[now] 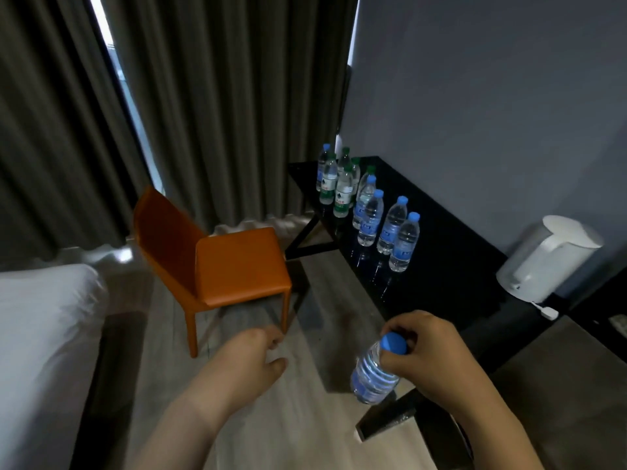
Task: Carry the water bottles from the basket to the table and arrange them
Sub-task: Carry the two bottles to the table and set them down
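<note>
We have 1 clear plastic water bottle with a blue cap [371, 378] low in the frame, right of centre. It hangs tilted in the air over the wooden floor, just short of the near end of the glossy black table [451, 266], so we judge the carrying step is in hand and the placing is not yet done. The right hand [427, 354] grips it from above, fingers and thumb curled round the neck just under the cap, the body dangling below. The left hand [258, 357], left of it, carries nothing; its fingers look loosely curled, though blur hides the detail. On the table, right of centre, 2 groups already stand upright: a line of blue-capped bottles [393, 228] nearer us and a cluster of green-capped bottles [342, 195] behind. The next move, we think, calls for bringing the bottle over the table edge, righting it and setting it down at the near end of the blue-capped line without knocking its neighbours. A white electric kettle [546, 256] sits at the right edge, an orange chair [230, 262] stands mid-frame, and the basket is out of view.
</note>
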The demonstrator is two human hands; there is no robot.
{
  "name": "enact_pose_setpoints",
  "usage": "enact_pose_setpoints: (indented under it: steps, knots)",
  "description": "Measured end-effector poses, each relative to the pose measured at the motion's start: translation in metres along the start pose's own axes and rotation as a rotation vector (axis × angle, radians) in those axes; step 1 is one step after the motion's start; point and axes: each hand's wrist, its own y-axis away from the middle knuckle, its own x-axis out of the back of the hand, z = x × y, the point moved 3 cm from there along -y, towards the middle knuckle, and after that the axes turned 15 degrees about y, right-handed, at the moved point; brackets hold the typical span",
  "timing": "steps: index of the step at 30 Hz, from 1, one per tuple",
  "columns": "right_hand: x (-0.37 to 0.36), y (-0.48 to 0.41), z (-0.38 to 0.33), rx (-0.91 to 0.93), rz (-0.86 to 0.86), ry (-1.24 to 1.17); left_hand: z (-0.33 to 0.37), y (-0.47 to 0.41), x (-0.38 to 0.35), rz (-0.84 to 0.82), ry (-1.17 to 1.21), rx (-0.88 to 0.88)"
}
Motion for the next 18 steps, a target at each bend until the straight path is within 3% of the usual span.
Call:
enact_pose_setpoints:
  steps: [18]
  knots:
    - [0.006, -0.206, 0.003, -0.289, 0.039, -0.016, -0.006, -0.264, 0.063, -0.258, 0.058, -0.147]
